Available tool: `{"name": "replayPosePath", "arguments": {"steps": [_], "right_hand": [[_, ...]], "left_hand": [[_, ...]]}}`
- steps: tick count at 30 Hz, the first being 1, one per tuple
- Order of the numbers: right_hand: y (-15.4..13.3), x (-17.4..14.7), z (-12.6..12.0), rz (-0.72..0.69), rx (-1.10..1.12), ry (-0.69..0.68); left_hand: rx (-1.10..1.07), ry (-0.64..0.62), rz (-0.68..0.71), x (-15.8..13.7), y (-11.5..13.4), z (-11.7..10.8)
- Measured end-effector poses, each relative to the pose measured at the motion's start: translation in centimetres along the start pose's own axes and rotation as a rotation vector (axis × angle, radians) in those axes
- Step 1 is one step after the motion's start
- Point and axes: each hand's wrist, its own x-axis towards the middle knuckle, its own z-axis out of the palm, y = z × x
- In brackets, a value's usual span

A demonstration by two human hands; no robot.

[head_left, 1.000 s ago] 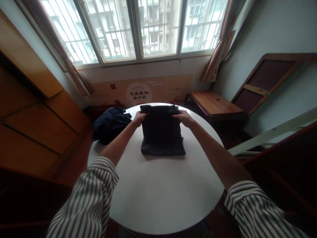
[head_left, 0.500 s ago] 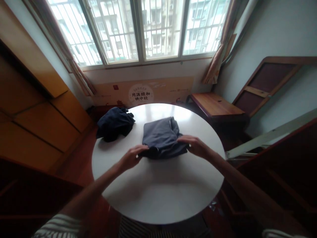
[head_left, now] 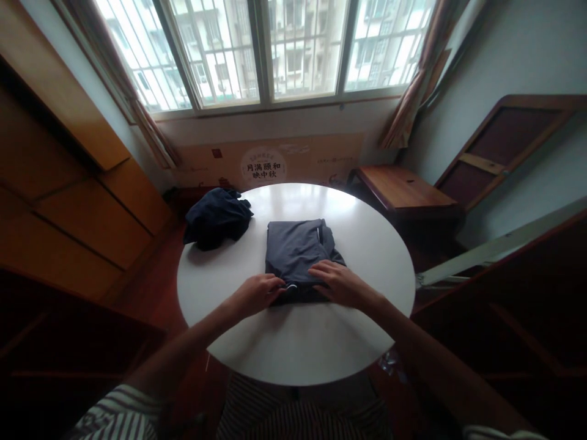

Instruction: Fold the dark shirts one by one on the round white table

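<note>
- Folded gray garment (head_left: 293,247) lies on the round white table (head_left: 298,348).
- Left hand (head_left: 257,295) touches its near left corner, fingers curled; I can't tell if they pinch.
- Right hand (head_left: 343,286) touches its near right part, fingers stretched; I can't tell if they grip.
- Dark blue cloth (head_left: 217,217) sits bunched at the table's far left.
</note>
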Motion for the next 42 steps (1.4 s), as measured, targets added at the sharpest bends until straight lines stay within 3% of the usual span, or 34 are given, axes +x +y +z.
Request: {"name": "replayPosePath", "arguments": {"steps": [3,7,12,14,19,22,25,29,32,34,42], "right_hand": [[-0.5,0.7,1.2,0.021,-0.148,-0.113],[-0.8,0.3,1.5,0.025,-0.212,-0.095],[-1.3,-0.8,0.9,-0.012,-0.083,-0.076],[-0.8,-0.5,0.6,0.048,0.009,-0.006],[4.7,3.5,0.2,0.391,0.049,0.309],[8.5,5.8,1.2,0.521,0.010,0.331],[10.5,6.4,2.9,0.567,0.002,0.329],[11.5,5.4,4.4,0.604,0.008,0.374],[12.2,4.8,4.7,0.645,0.025,0.407],[12.5,4.6,4.7,0.659,0.042,0.423],[12.8,4.5,5.0,0.644,0.075,0.443]], "left_hand": [[0.040,-0.025,-0.014,0.1,0.4,0.3],[0.094,-0.047,0.004,-0.6,0.5,0.4],[0.128,-0.063,0.051,-1.2,0.7,-0.1],[0.155,-0.048,0.075,-0.7,0.9,-0.8],[0.209,0.033,0.088,4.3,1.6,-1.9],[0.189,-0.001,0.106,8.6,2.6,-0.7],[0.179,-0.054,0.093,12.2,3.6,1.4],[0.213,-0.073,-0.120,15.6,4.1,3.4],[0.237,-0.122,-0.332,17.0,4.1,4.0],[0.249,-0.144,-0.388,17.3,4.1,4.4],[0.189,-0.121,-0.325,16.6,3.0,5.8]]}}
